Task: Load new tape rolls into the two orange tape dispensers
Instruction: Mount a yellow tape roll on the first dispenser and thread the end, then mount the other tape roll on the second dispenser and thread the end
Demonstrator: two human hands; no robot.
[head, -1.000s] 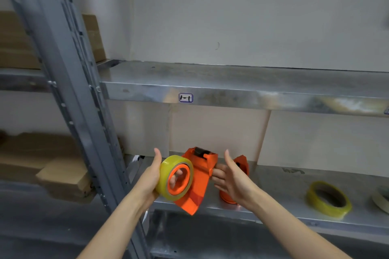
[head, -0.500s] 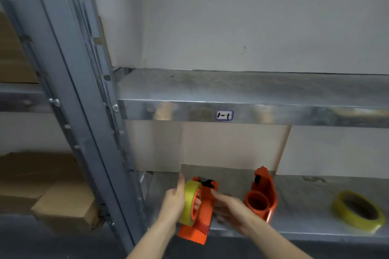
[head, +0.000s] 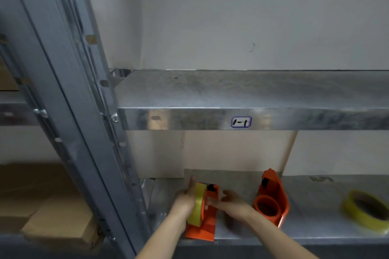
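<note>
The left hand (head: pixel 186 197) grips a yellow roll (head: pixel 197 204) against the first dispenser (head: pixel 207 222), the straight-fingered right hand (head: pixel 233 206) steadying it; the second dispenser (head: pixel 273 197) stands empty, a spare roll (head: pixel 366 210) nearby.

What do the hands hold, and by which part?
The left hand grips the yellow tape roll by its outer rim; the right hand only touches the orange dispenser.

Mottled metal shelf (head: pixel 231 90) — smooth plastic dispenser (head: pixel 276 192).
</note>
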